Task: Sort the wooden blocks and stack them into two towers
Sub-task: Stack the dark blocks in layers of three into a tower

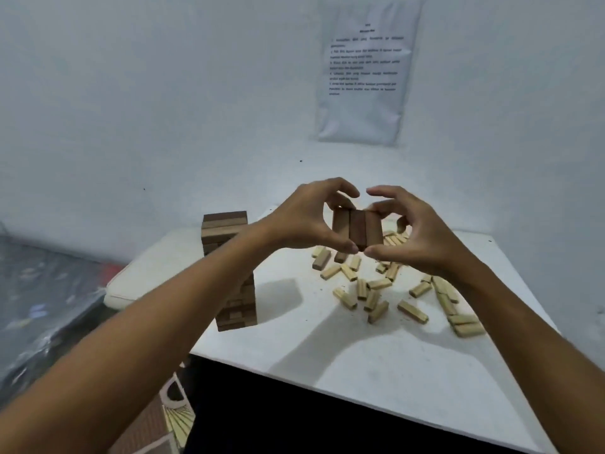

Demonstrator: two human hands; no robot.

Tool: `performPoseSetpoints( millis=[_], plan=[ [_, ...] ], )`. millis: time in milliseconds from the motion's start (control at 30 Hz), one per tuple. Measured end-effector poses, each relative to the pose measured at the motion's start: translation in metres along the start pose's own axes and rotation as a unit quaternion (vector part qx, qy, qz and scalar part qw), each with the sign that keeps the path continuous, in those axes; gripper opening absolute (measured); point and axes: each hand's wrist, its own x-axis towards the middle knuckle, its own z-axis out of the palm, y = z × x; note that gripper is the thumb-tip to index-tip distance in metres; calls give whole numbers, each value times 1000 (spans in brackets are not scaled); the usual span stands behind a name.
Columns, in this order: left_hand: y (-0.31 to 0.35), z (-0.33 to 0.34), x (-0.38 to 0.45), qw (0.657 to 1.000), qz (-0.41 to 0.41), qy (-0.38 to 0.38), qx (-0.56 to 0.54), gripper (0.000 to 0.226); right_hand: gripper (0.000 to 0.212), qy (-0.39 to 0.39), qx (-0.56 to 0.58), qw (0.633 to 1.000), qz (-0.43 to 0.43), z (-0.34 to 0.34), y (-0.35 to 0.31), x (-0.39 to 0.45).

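Observation:
Three dark wooden blocks [357, 228] lie side by side as one flat set, held in the air above the white table [327, 355]. My left hand [307, 217] grips the set from the left with thumb below and fingers curled over the top. My right hand [412, 234] pinches it from the right. A tall tower of dark blocks [229, 276] stands on the left part of the table, partly hidden by my left forearm. Several light wooden blocks [379, 290] lie scattered on the table below and to the right of my hands.
The table's front edge [327, 385] runs diagonally, with dark space beneath. A white wall with a printed sheet [363, 70] stands behind. A dark covered surface [42, 290] lies to the left, and a patterned floor [170, 421] shows below.

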Motion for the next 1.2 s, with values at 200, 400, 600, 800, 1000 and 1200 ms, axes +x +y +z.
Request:
performPoseSetpoints(
  millis=[200, 400, 600, 800, 1000, 1200],
  plan=[
    [-12, -61, -21, 998, -41, 49, 28, 74, 77, -23, 27, 997, -67, 29, -34, 54],
    [-38, -101, -53, 990, -99, 90, 41, 75, 76, -74, 49, 991, -103, 75, -56, 98],
    [-60, -120, -80, 982, -150, 110, 27, 74, 75, -131, 75, 983, -108, 108, -67, 123],
    [-77, -122, -94, 977, -180, 112, 8, 70, 77, -173, 75, 977, -97, 126, -67, 134],
    [-87, -116, -93, 976, -191, 105, 0, 63, 78, -188, 69, 976, -80, 129, -61, 137],
    [-88, -110, -89, 978, -186, 96, -9, 64, 78, -192, 66, 976, -75, 127, -56, 136]
  ],
)
